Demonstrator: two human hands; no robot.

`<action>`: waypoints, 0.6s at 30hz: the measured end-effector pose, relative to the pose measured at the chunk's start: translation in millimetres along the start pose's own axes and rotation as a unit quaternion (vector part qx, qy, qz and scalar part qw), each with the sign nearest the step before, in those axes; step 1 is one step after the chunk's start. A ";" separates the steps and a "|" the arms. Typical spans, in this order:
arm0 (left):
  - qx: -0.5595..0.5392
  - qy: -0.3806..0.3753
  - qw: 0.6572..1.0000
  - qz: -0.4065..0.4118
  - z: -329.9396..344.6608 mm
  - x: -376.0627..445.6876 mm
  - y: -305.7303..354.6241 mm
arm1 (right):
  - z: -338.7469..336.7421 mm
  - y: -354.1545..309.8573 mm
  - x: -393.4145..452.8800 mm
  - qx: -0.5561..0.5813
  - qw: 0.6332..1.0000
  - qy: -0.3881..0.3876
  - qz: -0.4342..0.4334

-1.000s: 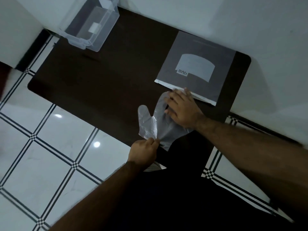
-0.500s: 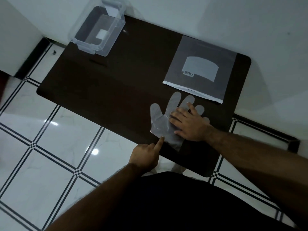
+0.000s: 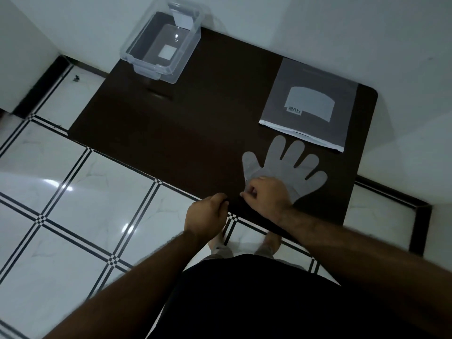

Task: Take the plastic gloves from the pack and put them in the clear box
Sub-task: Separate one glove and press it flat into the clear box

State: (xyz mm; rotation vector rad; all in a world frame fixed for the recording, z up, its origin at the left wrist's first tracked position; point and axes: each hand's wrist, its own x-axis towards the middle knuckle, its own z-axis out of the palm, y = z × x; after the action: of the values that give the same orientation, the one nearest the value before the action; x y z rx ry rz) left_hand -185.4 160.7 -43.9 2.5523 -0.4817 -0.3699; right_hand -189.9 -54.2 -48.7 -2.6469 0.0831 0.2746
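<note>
A thin clear plastic glove (image 3: 286, 165) lies flat on the dark table (image 3: 186, 128), fingers spread toward the pack. My right hand (image 3: 266, 198) rests on its cuff end, fingers curled and pinching the cuff's left edge. My left hand (image 3: 208, 214) is a loose fist at the table's near edge, just left of the cuff, with nothing seen in it. The grey glove pack (image 3: 310, 104) lies flat at the far right, open edge facing the glove. The clear box (image 3: 161, 45) stands open at the table's far left corner.
White walls border the table behind and on the right. The floor to the left is white tile with black lines (image 3: 73, 192). My feet (image 3: 244, 243) stand at the table's near edge.
My right hand slid back from the glove's palm to its cuff, leaving the glove spread flat. My left hand pulled off the glove and closed. The camera moved closer.
</note>
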 end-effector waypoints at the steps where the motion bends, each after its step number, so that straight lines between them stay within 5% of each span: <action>1: -0.008 -0.002 1.000 -0.003 -2.5 2.0 -1.1 | 4.1 -4.4 -1.3 -0.006 1.000 -0.010 0.024; 18: -0.100 -0.073 0.992 -0.022 -6.5 34.8 -11.7 | 15.0 -6.2 -4.0 -0.010 0.998 0.010 0.062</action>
State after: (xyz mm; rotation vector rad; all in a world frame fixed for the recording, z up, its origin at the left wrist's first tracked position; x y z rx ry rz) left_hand -148.8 158.9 -50.5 2.3552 -0.4194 -0.5942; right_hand -195.8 -41.7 -58.0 -2.6683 0.2538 0.2914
